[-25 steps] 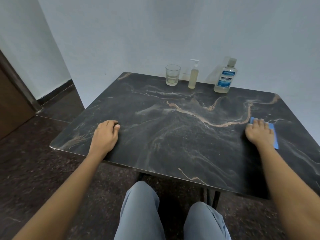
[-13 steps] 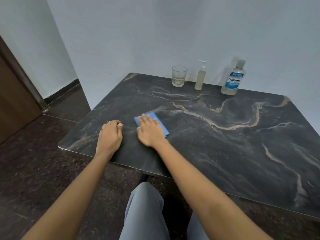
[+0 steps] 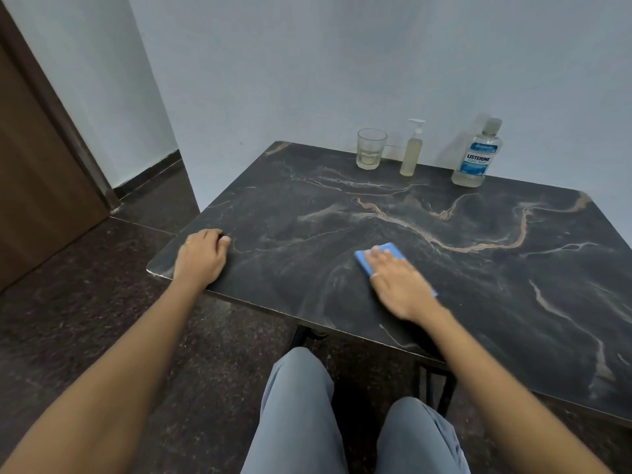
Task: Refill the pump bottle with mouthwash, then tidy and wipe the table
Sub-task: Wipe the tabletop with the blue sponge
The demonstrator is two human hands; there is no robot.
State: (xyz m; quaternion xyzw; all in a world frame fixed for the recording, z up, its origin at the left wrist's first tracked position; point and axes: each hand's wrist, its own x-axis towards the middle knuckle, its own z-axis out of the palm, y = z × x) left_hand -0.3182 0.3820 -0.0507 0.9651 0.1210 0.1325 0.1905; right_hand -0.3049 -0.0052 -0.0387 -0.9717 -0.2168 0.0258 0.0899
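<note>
A blue cloth [image 3: 367,260] lies flat on the dark marbled table [image 3: 478,268] near its front edge. My right hand [image 3: 400,285] presses down on the cloth with fingers spread, blurred by motion, covering most of it. My left hand [image 3: 201,256] rests with curled fingers on the table's front left corner and holds nothing. Along the back edge by the wall stand the pump bottle [image 3: 412,152] with yellowish liquid and a white pump, and the mouthwash bottle [image 3: 477,157] with a blue label, both upright.
A clear drinking glass [image 3: 370,149] with a little liquid stands left of the pump bottle. The wall runs right behind the table. A brown door [image 3: 37,172] is at the far left. My knees [image 3: 301,405] are below the table's front edge.
My right hand has swept the blue cloth from the right side to beside my left hand, then back rightwards toward the table's middle. The left hand stayed put. The view shifted left.
</note>
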